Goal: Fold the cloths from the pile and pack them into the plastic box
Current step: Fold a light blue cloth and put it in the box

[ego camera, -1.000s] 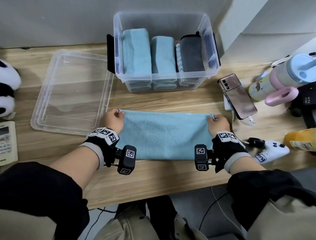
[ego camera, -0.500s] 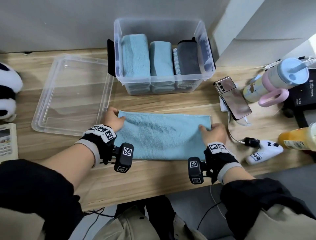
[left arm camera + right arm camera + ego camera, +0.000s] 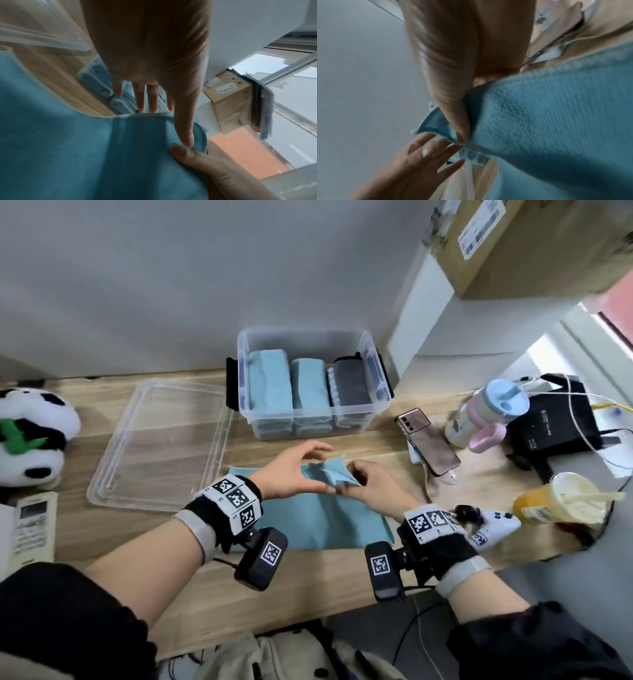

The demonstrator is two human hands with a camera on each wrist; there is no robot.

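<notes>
The wooden bench (image 3: 308, 587) carries everything here. A clear lid (image 3: 161, 446) lies flat at its left. Just to the lid's right, at the back, stands the plastic box (image 3: 310, 337), with two folded blue cloths and a dark grey one packed upright, side by side, inside it. In front of the box lies the blue cloth (image 3: 329, 522), its near part flat on the bench and its right end lifted and brought over toward the middle.

The right hand (image 3: 373, 487) grips that raised end: the right wrist view shows the thumb (image 3: 458, 121) pressed on the fabric and the fingers curled behind it, a pinching grip. The left hand (image 3: 291, 470) hovers beside it with its grip spread, fingers straight; in the left wrist view its thumb (image 3: 185, 129) lies on the cloth's edge, tip against the other hand's thumb.

To the right lie a phone (image 3: 428, 445), a lidded tumbler (image 3: 486, 416), a white game controller (image 3: 493, 525) and an orange drink cup (image 3: 555, 501). A panda plush (image 3: 30, 436) sits at the left edge.
</notes>
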